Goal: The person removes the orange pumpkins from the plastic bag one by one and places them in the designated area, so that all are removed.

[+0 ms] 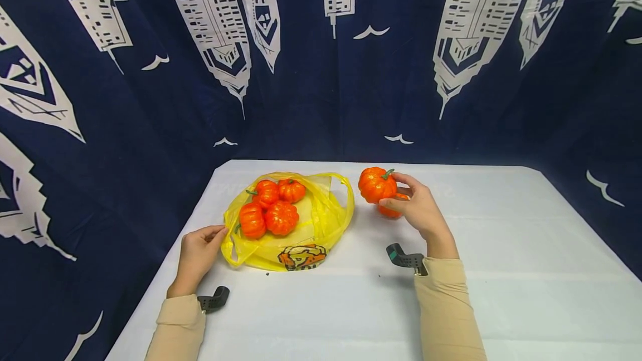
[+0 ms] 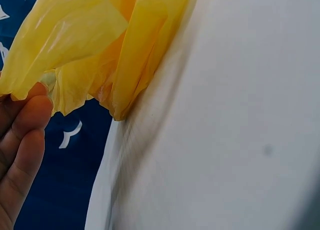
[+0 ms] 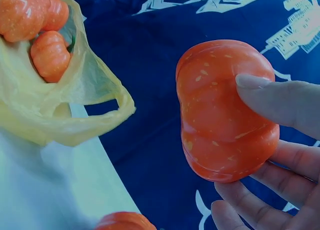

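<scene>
My left hand (image 1: 199,252) pinches the left edge of a yellow plastic bag (image 1: 321,222) that lies spread on the table. Several small orange pumpkins (image 1: 282,218) rest in the bag's open mouth. In the right wrist view, my right hand (image 3: 285,155) grips another orange pumpkin (image 3: 225,109) between thumb and fingers, to the right of the bag. The head view shows its green stem pointing up and right. Behind and below this held pumpkin is one more pumpkin (image 1: 390,211), partly hidden by it and by my hand. In the left wrist view, fingertips pinch the thin bag film (image 2: 75,44).
A white-covered table (image 1: 526,272) extends under everything. A dark blue curtain (image 1: 341,93) with white building prints hangs behind and to the left. Black wrist-worn devices (image 1: 215,298) sit by both sleeves. The bag's right handle loop (image 1: 348,194) stands toward the held pumpkin.
</scene>
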{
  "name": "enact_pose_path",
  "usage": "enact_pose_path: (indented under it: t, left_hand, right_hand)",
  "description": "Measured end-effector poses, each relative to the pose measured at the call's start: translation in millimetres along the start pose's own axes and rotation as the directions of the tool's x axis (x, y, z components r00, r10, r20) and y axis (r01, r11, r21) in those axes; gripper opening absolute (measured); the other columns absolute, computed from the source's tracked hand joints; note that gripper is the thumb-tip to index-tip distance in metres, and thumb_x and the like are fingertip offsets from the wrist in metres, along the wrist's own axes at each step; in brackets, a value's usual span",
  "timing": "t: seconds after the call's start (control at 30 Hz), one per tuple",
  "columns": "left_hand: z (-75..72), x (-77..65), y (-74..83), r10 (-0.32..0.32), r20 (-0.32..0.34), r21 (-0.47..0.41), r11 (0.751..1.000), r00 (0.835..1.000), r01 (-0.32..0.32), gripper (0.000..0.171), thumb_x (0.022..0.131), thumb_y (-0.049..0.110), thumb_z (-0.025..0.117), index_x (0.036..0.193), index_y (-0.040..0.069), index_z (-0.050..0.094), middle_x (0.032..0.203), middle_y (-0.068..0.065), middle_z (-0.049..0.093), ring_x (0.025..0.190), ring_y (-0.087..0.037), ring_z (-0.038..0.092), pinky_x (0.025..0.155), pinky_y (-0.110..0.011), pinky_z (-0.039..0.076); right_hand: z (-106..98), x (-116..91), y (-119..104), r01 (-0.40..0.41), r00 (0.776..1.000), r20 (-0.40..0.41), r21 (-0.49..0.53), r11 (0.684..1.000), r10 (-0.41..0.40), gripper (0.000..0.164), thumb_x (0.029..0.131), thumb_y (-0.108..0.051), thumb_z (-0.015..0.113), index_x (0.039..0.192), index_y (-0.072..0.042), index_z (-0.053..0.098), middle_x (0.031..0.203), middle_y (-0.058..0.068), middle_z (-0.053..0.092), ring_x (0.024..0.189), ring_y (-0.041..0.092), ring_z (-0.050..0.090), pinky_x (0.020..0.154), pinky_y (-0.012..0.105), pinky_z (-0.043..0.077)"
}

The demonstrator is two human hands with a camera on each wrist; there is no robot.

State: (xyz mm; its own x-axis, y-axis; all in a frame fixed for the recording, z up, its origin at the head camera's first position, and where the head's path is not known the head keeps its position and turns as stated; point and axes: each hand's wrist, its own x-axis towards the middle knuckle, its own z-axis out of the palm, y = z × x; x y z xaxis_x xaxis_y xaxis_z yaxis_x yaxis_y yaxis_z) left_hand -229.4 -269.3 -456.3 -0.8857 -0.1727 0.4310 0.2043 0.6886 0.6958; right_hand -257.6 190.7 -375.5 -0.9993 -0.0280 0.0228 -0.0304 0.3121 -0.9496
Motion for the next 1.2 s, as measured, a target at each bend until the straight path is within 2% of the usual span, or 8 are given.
enact_pose_path:
  t: [0.3, 0.9, 1.2]
  left_hand:
    - [-0.3, -0.2, 0.0, 0.036, -0.014, -0.003, 0.999, 0.999, -0.036, 0.012, 0.089, 0.006, 0.074, 0.095, -0.004, 0.078, 0.082, -0.018, 0.076, 0.062, 0.004, 0.057, 0.055, -0.011, 0.046]
    - [-0.5, -0.4, -0.5, 0.018, -0.001, -0.002, 1.000, 1.000, -0.018, 0.013, 0.089, 0.006, 0.073, 0.097, -0.004, 0.078, 0.084, -0.018, 0.076, 0.063, 0.002, 0.057, 0.055, -0.012, 0.047]
    - [0.0, -0.2, -0.9, 0.004, 0.005, 0.005, 1.000, 1.000, -0.004, 0.014, 0.090, 0.007, 0.073, 0.098, -0.003, 0.078, 0.085, -0.018, 0.076, 0.064, 0.000, 0.058, 0.056, -0.014, 0.047]
  right_hand:
    - [-10.6, -2.4, 3.9, -0.020, 0.999, -0.047, 0.030, 0.999, 0.021, 0.082, 0.088, -0.008, 0.074, 0.157, -0.009, 0.030, 0.163, 0.020, 0.027, 0.143, 0.043, 0.039, 0.109, 0.055, 0.042]
    - [-26.5, -3.8, 13.8, -0.033, 0.990, -0.137, 0.009, 0.999, 0.034, 0.081, 0.090, -0.012, 0.074, 0.158, -0.011, 0.028, 0.164, 0.016, 0.026, 0.141, 0.041, 0.039, 0.111, 0.055, 0.041]
    - [-29.5, -0.9, 24.3, -0.067, 0.976, -0.205, 0.022, 0.997, 0.070, 0.081, 0.090, -0.008, 0.072, 0.158, -0.011, 0.028, 0.162, 0.019, 0.029, 0.139, 0.043, 0.040, 0.111, 0.055, 0.041]
